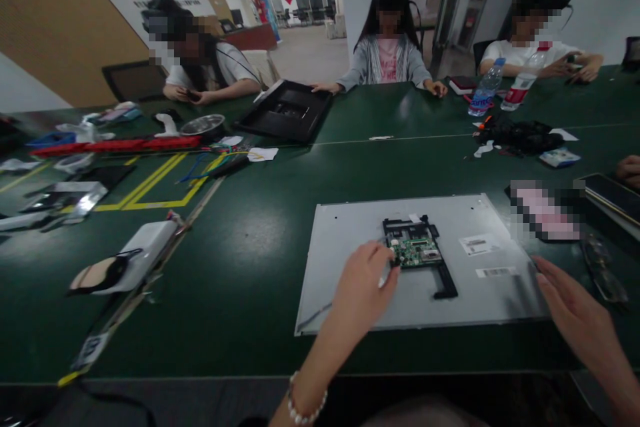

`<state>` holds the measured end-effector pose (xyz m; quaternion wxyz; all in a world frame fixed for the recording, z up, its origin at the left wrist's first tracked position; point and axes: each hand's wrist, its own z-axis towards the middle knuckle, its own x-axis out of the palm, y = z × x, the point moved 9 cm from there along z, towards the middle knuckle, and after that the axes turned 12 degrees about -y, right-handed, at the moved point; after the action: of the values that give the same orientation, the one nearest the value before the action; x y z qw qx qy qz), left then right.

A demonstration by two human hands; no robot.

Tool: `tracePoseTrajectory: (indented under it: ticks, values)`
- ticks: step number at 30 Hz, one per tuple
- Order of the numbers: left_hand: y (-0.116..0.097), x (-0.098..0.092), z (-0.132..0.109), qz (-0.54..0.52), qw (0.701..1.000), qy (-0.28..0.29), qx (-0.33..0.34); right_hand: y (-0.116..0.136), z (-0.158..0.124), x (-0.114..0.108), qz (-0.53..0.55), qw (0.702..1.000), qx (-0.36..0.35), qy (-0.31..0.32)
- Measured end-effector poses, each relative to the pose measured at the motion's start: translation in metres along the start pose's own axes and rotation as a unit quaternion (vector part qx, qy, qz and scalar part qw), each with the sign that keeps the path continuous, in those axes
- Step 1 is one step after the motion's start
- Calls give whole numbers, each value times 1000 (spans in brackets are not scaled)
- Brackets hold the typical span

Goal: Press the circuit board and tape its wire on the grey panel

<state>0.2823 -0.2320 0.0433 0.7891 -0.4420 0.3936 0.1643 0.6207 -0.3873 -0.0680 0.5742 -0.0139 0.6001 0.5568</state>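
A grey metal-backed display panel (350, 307) lies flat on the table before me. On its middle sits a green circuit board (415, 252) in a black plastic frame (446, 280). My left hand (367, 273) reaches over the panel, with thumb and fingertips pinched at the board's left corner. What lies between those fingertips is mostly hidden. A thin grey cable (316, 314) runs along the panel near that wrist. My right hand (573, 293) rests at the panel's right edge, its fingers stretched out along the side.
A pixelated pink phone-like item (545, 212) and glasses (604, 268) lie right of the panel. A white device (143, 250) and scattered parts occupy the left. Across the green table (240, 307) sit three people, one touching a black housing (287, 110). Two bottles (485, 90) stand far right.
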Motion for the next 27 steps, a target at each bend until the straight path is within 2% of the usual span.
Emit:
tracePoseTrajectory:
  ticks: [3,6,9,13,17,23,25,27]
  values:
    - [-35,43,-25,-9,1000,-14,3,4,-2,1,-21,1000,10,-20]
    - [-68,86,-41,-32,999,5,38,8,-3,-1,-28,999,24,-33]
    - [-88,109,-51,-23,995,19,92,13,-5,-2,-27,998,31,-44]
    - [-96,113,-58,38,990,-2,138,25,-9,0,-17,998,28,-47]
    - [-100,114,-68,72,984,-9,165,43,-14,10,-6,1000,-5,-26]
    - [-91,115,-75,101,988,-36,114,70,-31,38,37,999,-36,15]
    - [-89,115,-76,108,988,-42,97,85,-38,49,46,995,-79,37]
    - [-88,116,-77,121,987,-43,92,101,-45,59,50,985,-150,72]
